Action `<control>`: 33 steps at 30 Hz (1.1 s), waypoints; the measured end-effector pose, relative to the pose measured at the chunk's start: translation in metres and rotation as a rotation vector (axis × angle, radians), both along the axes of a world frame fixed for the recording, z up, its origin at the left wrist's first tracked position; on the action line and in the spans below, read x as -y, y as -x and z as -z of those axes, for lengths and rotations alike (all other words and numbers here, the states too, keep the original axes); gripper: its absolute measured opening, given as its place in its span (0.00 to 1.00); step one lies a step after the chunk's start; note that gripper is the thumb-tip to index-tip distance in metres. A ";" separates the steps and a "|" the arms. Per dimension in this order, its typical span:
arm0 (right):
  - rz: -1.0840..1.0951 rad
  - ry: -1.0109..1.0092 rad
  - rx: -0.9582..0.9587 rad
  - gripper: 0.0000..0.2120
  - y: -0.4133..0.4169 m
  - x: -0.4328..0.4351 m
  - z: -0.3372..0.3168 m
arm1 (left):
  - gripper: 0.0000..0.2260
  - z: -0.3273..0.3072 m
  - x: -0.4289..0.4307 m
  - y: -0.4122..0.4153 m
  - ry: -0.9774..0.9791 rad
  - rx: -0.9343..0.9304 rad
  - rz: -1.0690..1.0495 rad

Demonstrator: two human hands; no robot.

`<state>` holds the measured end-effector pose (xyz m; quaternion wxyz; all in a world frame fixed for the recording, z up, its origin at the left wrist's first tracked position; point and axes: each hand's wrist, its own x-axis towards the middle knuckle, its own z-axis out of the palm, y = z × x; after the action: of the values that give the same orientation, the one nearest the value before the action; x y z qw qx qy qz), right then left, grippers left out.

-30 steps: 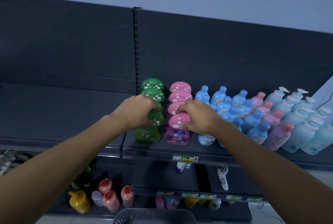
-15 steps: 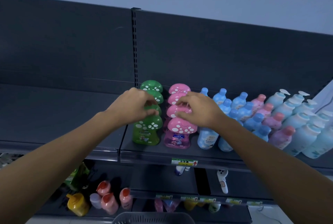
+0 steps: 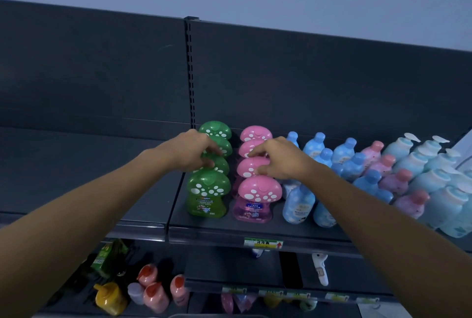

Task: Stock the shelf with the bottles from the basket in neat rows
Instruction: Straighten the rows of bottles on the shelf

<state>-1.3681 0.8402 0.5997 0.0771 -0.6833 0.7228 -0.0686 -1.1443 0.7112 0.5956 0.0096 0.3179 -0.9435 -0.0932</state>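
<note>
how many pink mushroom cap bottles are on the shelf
4 pink mushroom-capped plastic bottles, one front-to-back row on the dark metal shelf: front, second held by the right hand, third, rearmost by the back panel. None seems hidden.

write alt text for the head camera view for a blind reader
A person's left hand grips a cap in a row of green mushroom-capped bottles while the right hand pinches a cap among the pink mushroom-capped bottles beside them, on a dark store shelf. Rows of blue bottles stand further right.
</note>
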 end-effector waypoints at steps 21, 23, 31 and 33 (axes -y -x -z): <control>-0.008 -0.054 -0.010 0.23 0.005 0.005 -0.003 | 0.21 0.001 0.000 0.008 -0.008 -0.050 -0.032; 0.016 0.029 0.042 0.20 0.006 0.008 -0.008 | 0.17 -0.004 0.004 0.010 0.007 -0.125 -0.056; 0.094 0.151 0.050 0.19 0.018 0.039 -0.006 | 0.16 -0.007 0.034 0.030 0.054 -0.112 -0.096; 0.089 0.088 0.030 0.20 0.022 0.044 0.000 | 0.18 -0.002 0.036 0.034 0.034 -0.052 -0.085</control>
<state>-1.3905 0.7962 0.6000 0.0545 -0.6523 0.7474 -0.1140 -1.1781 0.6749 0.5980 0.0435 0.3550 -0.9300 -0.0849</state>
